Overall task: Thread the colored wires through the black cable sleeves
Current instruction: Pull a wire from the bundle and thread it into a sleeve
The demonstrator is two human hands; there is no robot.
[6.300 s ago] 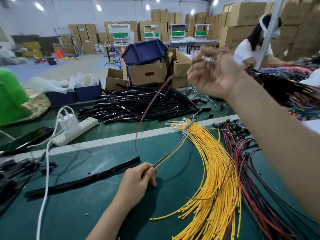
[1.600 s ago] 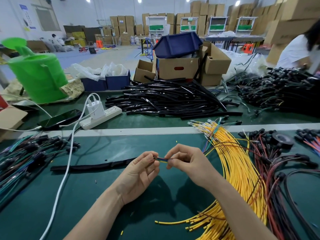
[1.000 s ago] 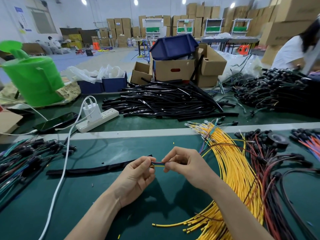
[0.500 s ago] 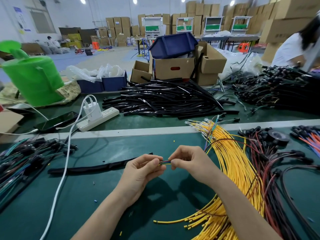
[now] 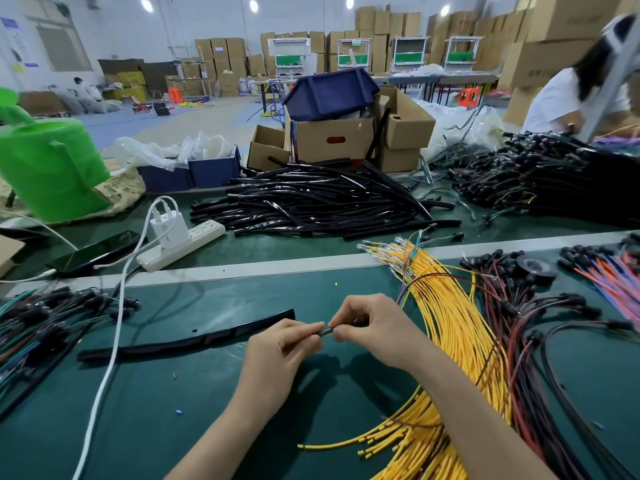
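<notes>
A thin bunch of colored wires (image 5: 325, 332) spans the small gap between my two hands above the green mat. My left hand (image 5: 284, 355) pinches one side of the bunch and my right hand (image 5: 372, 329) pinches the other. The wires trail off to the right behind my right hand toward the yellow wire bundle (image 5: 446, 327). One black cable sleeve (image 5: 187, 342) lies flat on the mat just left of my left hand, apart from it. A big heap of black sleeves (image 5: 322, 202) sits at the back of the bench.
Red and black leads (image 5: 540, 327) spread on the right, a dark wire pile (image 5: 38, 323) on the left. A white cable (image 5: 110, 348) runs from a power strip (image 5: 180, 244) across the mat. A phone (image 5: 97, 249), green can (image 5: 52, 168) and cardboard boxes (image 5: 332, 140) stand behind. Another person (image 5: 571, 95) works at far right.
Several seconds ago my right hand was raised high with a wire; it has come down to meet my left. In the last second both hands stay pinched on the wire bunch, shifting only slightly.
</notes>
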